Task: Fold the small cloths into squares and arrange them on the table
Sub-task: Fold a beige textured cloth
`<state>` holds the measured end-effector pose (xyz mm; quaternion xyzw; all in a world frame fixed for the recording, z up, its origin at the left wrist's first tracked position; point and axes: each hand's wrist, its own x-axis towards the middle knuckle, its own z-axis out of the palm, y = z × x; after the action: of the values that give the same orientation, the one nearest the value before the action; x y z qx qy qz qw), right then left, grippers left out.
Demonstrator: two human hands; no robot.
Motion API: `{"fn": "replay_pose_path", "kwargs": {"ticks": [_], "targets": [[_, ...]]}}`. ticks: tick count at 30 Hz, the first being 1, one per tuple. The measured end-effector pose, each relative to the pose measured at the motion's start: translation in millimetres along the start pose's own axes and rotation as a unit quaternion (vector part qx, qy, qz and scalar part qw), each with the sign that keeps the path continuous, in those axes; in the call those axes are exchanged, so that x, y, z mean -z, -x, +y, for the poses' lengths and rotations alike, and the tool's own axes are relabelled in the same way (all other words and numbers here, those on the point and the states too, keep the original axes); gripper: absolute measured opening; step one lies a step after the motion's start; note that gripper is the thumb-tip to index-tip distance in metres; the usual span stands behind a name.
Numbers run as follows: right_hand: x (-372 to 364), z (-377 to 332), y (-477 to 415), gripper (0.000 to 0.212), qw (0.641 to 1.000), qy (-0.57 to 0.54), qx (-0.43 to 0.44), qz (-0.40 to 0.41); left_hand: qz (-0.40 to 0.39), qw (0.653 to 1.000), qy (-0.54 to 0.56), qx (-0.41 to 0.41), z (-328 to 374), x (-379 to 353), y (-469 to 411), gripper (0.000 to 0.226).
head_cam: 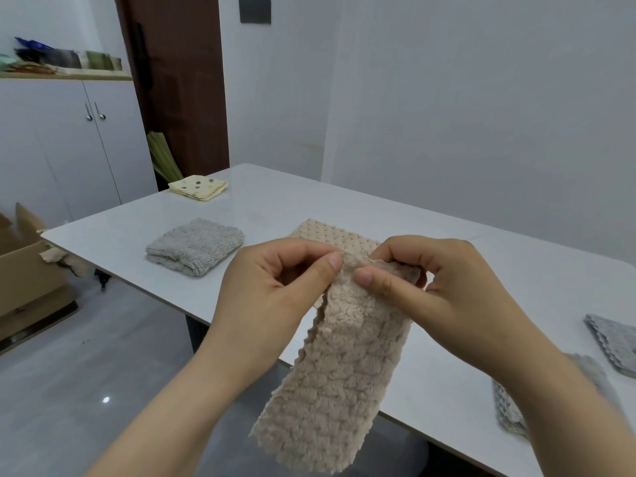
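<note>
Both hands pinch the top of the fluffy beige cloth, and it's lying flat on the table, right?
Not flat. The left hand and right hand do pinch the top of the beige cloth, but the head view shows it hanging down in the air, not lying on the table.

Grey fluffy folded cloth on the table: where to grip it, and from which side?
Pinch the grey cloth at its near-left edge, coming in low from the left side of the table. It lies flat, and that edge shows the stacked layers, so a thumb-over, fingers-under pinch should take all together.
</note>
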<state>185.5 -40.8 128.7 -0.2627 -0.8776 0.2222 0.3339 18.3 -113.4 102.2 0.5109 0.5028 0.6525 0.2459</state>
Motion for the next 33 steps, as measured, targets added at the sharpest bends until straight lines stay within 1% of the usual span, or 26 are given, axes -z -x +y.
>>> {"fn": "replay_pose_path", "kwargs": {"ticks": [2,5,11,16,19,22,25,27,30,33], "targets": [[2,2,1,0.029,1.0,0.005,-0.003,0.003,0.016,1.0,-0.019,-0.014,-2,2,-1,0.006],[5,5,3,0.025,1.0,0.012,-0.008,0.01,0.048,0.998,-0.035,-0.033,-3,3,-3,0.015],[10,10,7,0.017,0.999,0.024,-0.022,0.005,0.095,0.991,-0.067,-0.066,-4,10,-5,0.018],[14,13,9,0.007,0.997,0.068,-0.025,0.018,0.133,0.981,-0.104,-0.09,-7,18,-9,0.02],[12,16,10,0.01,0.994,0.103,-0.019,0.033,0.148,0.977,-0.115,-0.101,-9,20,-10,0.022],[13,19,10,0.005,0.991,0.122,-0.019,0.047,0.16,0.973,-0.125,-0.111,-11,22,-11,0.02],[13,17,9,0.007,0.995,0.07,-0.033,0.061,0.168,0.97,-0.131,-0.116,-15,23,-10,0.019],[12,16,9,0.014,0.995,0.003,-0.038,0.09,0.172,0.969,-0.131,-0.119,-16,23,-10,0.02],[11,16,8,0.027,0.987,-0.094,-0.067,0.116,0.177,0.969,-0.122,-0.121,-17,23,-9,0.017],[11,16,8,0.033,0.982,-0.118,-0.081,0.123,0.178,0.968,-0.124,-0.125,-19,23,-10,0.016]]}}
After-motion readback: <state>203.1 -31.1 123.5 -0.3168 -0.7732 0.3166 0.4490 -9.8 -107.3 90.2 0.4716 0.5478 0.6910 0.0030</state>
